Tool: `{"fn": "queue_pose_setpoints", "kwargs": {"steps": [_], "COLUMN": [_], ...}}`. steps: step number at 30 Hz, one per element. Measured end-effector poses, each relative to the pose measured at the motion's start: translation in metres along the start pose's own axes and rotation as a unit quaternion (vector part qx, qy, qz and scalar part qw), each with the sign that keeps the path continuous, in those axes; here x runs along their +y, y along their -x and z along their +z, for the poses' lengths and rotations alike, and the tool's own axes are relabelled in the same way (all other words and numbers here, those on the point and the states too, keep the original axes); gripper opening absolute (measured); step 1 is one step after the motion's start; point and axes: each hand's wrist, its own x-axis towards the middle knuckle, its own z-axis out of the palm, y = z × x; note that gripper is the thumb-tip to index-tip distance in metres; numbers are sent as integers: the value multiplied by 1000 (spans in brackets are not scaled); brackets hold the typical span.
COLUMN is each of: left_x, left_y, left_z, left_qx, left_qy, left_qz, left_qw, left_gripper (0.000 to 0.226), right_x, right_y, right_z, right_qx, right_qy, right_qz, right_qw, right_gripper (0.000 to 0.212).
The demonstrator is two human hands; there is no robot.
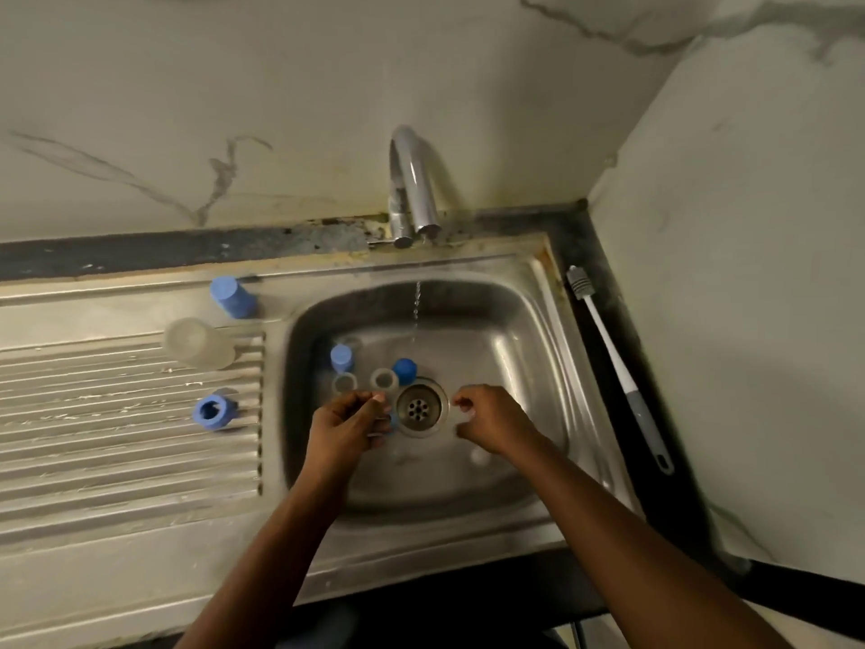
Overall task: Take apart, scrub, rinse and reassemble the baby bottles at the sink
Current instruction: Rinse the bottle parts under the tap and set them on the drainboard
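Both of my hands are low in the steel sink (515, 320), either side of the drain (419, 409). My left hand (348, 421) curls round a blurred clear bottle part with a blue edge (391, 420). My right hand (491, 419) pinches a small clear piece (468, 416), perhaps a teat. On the sink floor behind my hands lie a blue cap (341, 358), a darker blue piece (405, 370) and two clear parts (345, 383) (384, 379). A clear bottle body (199, 343), a blue cap (232, 296) and a blue collar ring (213, 411) sit on the drainboard.
The chrome tap (414, 185) runs a thin stream of water (415, 311) into the back of the basin. A long-handled white and grey bottle brush (618, 367) lies on the dark counter strip right of the sink. Marble-pattern walls close in behind and on the right.
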Motion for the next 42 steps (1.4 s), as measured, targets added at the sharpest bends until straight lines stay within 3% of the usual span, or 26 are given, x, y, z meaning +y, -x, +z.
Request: {"fn": "queue_pose_setpoints", "kwargs": {"steps": [3,5,10,16,20,24,29,42], "left_x": [-5,-7,-9,-8,-5,5,33,116], "left_y": [-1,-1,1,1,-1,-6,-20,-64], "left_z": [14,20,19,7,4,7,17,48], "left_qx": [-11,-11,-19,-11,-9,-15,-2,-34], "left_qy": [-7,-7,-30,-23,-26,-29,-23,33], "left_qz": [-22,-30,-27,-29,-26,-5,44,111], "left_qw": [1000,999,999,999,999,999,999,993], "left_gripper": [15,15,17,18,18,17,13,18], "right_x": [15,20,28,25,13,-10,-51,-120], "right_y": [-2,-3,-9,-15,-21,-32,-41,-51], "right_z": [-1,5,21,28,16,-10,-47,-110], "right_qx": [-99,-119,-106,-83,-35,13,49,161], "right_qy": [86,121,183,185,126,-28,-238,-323], "right_qz": [94,107,91,80,75,48,-10,-115], "right_qw": [987,980,973,976,989,998,970,925], "right_gripper": [64,58,30,20,20,18,14,16]}}
